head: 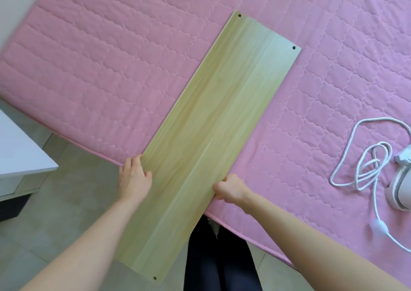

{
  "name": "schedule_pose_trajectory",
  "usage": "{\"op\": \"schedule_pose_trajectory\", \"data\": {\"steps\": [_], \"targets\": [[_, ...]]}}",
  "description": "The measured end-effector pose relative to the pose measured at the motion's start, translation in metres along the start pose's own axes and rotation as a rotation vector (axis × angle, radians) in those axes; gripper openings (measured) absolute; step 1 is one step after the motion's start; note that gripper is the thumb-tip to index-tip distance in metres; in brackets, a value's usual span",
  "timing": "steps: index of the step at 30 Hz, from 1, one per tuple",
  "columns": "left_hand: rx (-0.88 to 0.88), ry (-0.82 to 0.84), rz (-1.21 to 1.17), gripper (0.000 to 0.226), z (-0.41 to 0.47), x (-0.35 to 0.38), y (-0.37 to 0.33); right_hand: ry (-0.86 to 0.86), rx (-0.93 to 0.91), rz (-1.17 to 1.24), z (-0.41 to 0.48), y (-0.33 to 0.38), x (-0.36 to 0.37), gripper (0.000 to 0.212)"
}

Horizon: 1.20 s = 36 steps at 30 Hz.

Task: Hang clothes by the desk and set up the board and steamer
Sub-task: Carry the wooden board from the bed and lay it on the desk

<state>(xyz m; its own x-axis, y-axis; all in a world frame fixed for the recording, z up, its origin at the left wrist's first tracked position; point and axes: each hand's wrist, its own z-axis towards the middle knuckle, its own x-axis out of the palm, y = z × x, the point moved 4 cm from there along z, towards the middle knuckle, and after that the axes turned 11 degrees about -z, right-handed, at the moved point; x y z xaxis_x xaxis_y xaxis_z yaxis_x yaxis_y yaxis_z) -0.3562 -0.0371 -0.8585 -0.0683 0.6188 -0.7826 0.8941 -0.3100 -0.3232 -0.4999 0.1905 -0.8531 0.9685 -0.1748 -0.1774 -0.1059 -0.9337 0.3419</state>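
Both hands clamp the wooden board (pixel 213 122) by its long edges, left hand (pixel 134 177) and right hand (pixel 230 188); its far half lies on the pink bed (pixel 111 57), the white steamer (pixel 400 188) and its looped cord (pixel 364 157) resting off right.

The board (pixel 213 135) slants down the middle of the frame. Open bed (pixel 106 64) surface spreads at upper left and upper right. At the right edge a looped cord (pixel 364 164) and the steamer (pixel 400 186) block the way; a white cabinet (pixel 20 155) stands at left.
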Motion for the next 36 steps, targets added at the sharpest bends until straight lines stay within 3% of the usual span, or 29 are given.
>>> {"op": "schedule_pose_trajectory", "data": {"steps": [2, 5, 12, 14, 16, 19, 22, 25, 31, 36], "targets": [[-0.006, 0.042, 0.059, 0.056, -0.003, -0.001, 0.006, 0.032, 0.009, -0.023, -0.002, 0.000, 0.004, 0.008], [-0.021, 0.062, 0.081, 0.054, 0.001, -0.001, 0.003, 0.003, 0.058, -0.004, 0.003, -0.002, -0.006, 0.011], [-0.130, 0.021, -0.120, 0.055, 0.036, 0.001, -0.034, -0.163, 0.168, 0.264, 0.020, 0.004, -0.064, 0.025], [-0.186, 0.013, -0.136, 0.053, 0.040, 0.001, -0.040, -0.162, 0.168, 0.263, 0.018, 0.009, -0.069, 0.017], [-0.224, 0.006, -0.165, 0.049, 0.044, -0.002, -0.041, -0.145, 0.170, 0.248, 0.015, 0.013, -0.069, 0.015], [-0.232, 0.021, -0.213, 0.045, 0.049, -0.008, -0.036, -0.113, 0.179, 0.174, 0.013, 0.012, -0.067, 0.038], [-0.230, 0.021, -0.281, 0.041, 0.041, -0.013, -0.036, -0.159, 0.147, -0.045, 0.003, 0.017, -0.072, 0.032], [-0.207, -0.039, -0.361, 0.038, 0.024, -0.020, -0.040, -0.233, 0.030, -0.266, -0.012, 0.036, -0.084, 0.051], [-0.114, -0.119, -0.521, 0.034, -0.022, -0.041, -0.060, -0.430, -0.324, -0.551, -0.042, 0.089, -0.107, 0.050], [-0.010, -0.150, -0.516, 0.026, -0.065, -0.050, -0.079, -0.639, -0.708, -0.868, -0.075, 0.134, -0.108, 0.057]]}}
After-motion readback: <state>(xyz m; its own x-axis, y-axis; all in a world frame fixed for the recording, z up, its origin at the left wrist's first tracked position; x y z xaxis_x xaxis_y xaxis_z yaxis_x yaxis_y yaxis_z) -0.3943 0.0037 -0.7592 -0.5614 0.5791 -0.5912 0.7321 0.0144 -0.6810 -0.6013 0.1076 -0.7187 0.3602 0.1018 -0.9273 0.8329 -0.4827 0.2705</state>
